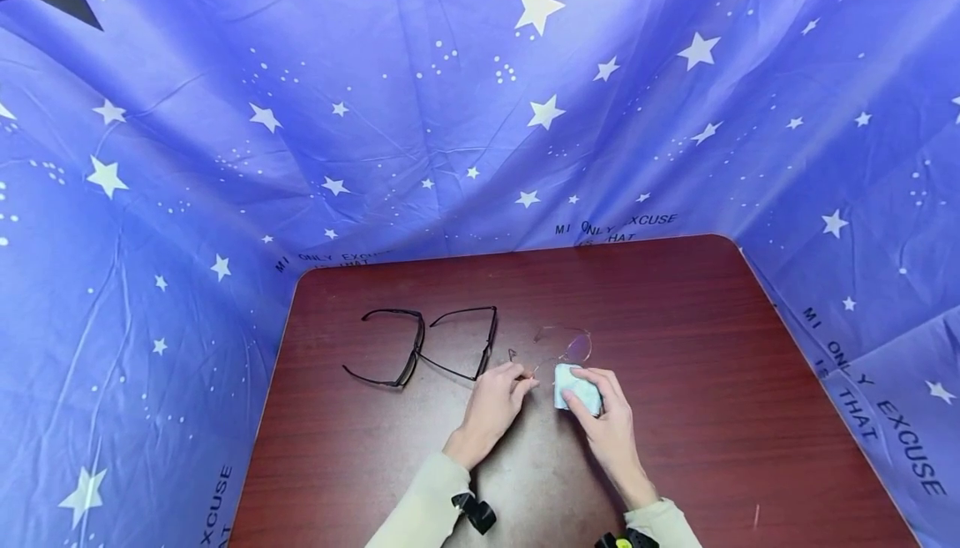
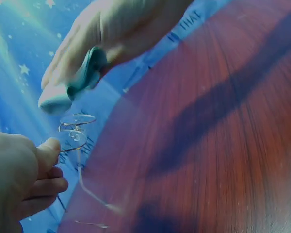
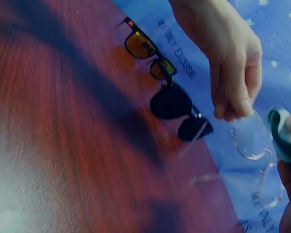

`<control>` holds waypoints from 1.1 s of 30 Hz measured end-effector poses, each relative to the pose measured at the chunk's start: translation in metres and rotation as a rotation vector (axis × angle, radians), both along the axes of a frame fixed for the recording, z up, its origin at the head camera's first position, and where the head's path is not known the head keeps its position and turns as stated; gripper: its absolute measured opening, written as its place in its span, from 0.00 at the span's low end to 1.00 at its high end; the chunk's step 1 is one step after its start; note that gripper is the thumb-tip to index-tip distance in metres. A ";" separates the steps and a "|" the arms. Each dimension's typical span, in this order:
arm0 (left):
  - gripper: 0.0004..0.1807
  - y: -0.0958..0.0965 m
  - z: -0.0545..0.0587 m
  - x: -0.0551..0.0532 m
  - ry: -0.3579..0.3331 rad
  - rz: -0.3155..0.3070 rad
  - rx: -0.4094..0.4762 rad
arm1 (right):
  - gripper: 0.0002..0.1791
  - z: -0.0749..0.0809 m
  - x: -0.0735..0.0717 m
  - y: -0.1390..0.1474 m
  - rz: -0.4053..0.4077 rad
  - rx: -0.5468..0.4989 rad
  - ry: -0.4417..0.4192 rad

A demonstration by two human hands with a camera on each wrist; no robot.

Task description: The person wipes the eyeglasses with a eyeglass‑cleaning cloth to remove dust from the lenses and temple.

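Observation:
Thin wire-rimmed eyeglasses (image 1: 577, 348) with clear lenses are held up over the table. My left hand (image 1: 491, 406) pinches them at the outer edge of one lens, between thumb and fingers. The right hand (image 1: 611, 427) grips a folded pale blue-green cloth (image 1: 576, 389), thumb on the near side and fingers over the far side. In the left wrist view the cloth (image 2: 89, 73) is close above the far lens. From the right wrist view, the glasses' slim temples (image 3: 206, 178) stick out unfolded toward the table, and only part of the right hand shows at the edge.
Two black-framed sunglasses lie unfolded to the left on the dark red wooden table (image 1: 712, 339). One pair has amber lenses (image 3: 139, 46), the other dark lenses (image 3: 170, 102). A blue star-printed curtain (image 1: 450, 114) surrounds the table's back and sides.

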State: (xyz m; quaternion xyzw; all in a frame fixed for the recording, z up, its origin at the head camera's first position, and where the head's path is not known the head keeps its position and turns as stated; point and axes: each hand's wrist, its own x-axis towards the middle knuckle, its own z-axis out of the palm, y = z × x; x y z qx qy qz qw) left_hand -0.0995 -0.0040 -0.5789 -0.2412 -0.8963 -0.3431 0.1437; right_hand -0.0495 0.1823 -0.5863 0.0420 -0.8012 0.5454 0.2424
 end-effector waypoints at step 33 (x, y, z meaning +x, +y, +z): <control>0.03 -0.037 0.057 0.054 -0.201 0.089 0.500 | 0.18 0.039 -0.010 -0.057 0.032 0.175 0.465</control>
